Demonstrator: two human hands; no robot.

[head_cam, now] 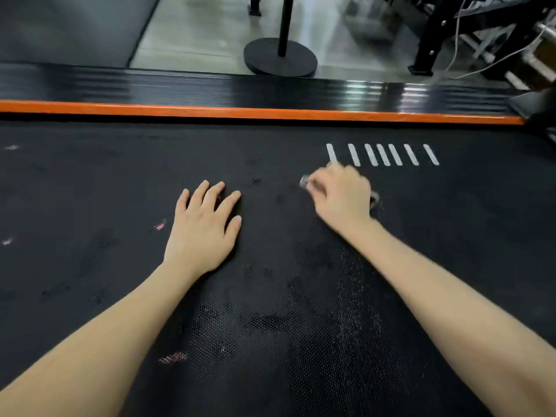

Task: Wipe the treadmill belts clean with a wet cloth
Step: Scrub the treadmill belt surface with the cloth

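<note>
The black textured treadmill belt (270, 296) fills most of the view, with darker damp patches and a few pinkish specks on it. My left hand (204, 227) lies flat on the belt, fingers spread and straight. My right hand (340, 197) is curled around a small grey cloth (305, 181), of which only bits show at the fingertips and behind the hand. It presses the cloth on the belt just below a row of white stripes (382, 155).
An orange strip (240, 111) and a ribbed black side rail (210, 85) border the belt's far edge. Beyond lie a pale floor, a black round stand base (279, 57) with a pole, and black machine frames with cables at the upper right.
</note>
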